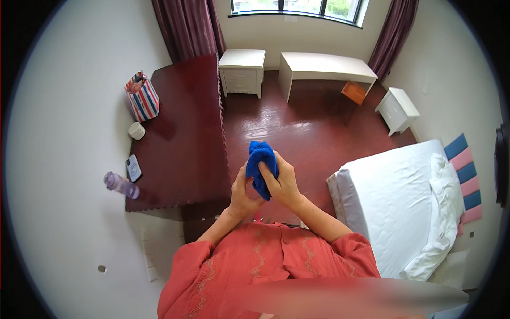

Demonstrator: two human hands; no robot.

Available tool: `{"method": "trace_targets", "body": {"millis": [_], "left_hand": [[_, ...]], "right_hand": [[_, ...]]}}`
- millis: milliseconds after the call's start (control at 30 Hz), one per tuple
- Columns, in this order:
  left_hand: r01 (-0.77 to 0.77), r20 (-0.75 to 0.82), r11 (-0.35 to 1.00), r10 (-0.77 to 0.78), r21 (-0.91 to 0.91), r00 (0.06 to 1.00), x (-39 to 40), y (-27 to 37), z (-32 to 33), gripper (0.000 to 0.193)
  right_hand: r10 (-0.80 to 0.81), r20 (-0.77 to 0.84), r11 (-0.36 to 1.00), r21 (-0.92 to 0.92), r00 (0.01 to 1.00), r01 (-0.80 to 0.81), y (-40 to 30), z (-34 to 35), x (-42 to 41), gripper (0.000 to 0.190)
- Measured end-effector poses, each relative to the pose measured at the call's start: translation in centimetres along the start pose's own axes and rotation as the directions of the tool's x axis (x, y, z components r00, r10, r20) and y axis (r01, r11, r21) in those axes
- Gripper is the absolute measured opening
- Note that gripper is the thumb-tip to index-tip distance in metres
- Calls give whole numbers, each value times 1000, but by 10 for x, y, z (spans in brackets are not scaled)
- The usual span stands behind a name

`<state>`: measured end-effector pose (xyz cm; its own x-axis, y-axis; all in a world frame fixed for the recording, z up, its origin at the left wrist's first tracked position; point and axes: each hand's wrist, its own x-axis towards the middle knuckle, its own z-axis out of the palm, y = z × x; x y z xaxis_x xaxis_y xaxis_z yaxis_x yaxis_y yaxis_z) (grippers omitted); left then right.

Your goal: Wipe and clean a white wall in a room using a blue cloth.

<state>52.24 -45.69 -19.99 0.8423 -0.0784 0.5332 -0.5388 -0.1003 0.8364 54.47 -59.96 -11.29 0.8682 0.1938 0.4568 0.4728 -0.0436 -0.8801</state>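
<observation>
A bunched blue cloth [262,161] is held in front of my chest, above the dark red floor. My right hand [283,179] grips its right side, with the thumb pressed over the front. On the other side, my left hand [242,195] supports the cloth from the left and below. Part of the left fingers is hidden behind the folds. Both forearms come out of short red sleeves with embroidered trim.
At left stands a dark red table [187,131] bearing a striped bag [144,99], white jar [136,130], phone [134,167] and purple bottle [121,185]. A bed [390,199] is at right. White nightstands [241,75], a desk [326,65] and wooden stool [354,93] stand ahead.
</observation>
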Motion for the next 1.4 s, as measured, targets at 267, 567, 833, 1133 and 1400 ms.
{"method": "trace_targets", "body": {"millis": [267, 567, 833, 1133, 1400], "left_hand": [[-21, -43, 999, 23, 46, 999, 85, -48, -16, 84], [19, -106, 987, -2, 160, 994, 166, -106, 11, 81], [41, -208, 973, 8, 229, 978, 261, -141, 76, 77], [182, -226, 938, -117, 296, 967, 340, -172, 117, 77], [219, -290, 917, -122, 333, 949, 384, -235, 78, 78]], "right_hand": [[21, 83, 999, -47, 996, -17, 46, 2, 94, 29], [-20, 117, 999, -39, 993, 25, 107, -38, 179, 29], [-78, 194, 996, 68, 978, 66, 158, -116, 270, 28], [-40, 243, 986, 167, 969, -1, 220, -167, 350, 29], [-129, 301, 981, 178, 945, 77, 273, -133, 424, 24]]}}
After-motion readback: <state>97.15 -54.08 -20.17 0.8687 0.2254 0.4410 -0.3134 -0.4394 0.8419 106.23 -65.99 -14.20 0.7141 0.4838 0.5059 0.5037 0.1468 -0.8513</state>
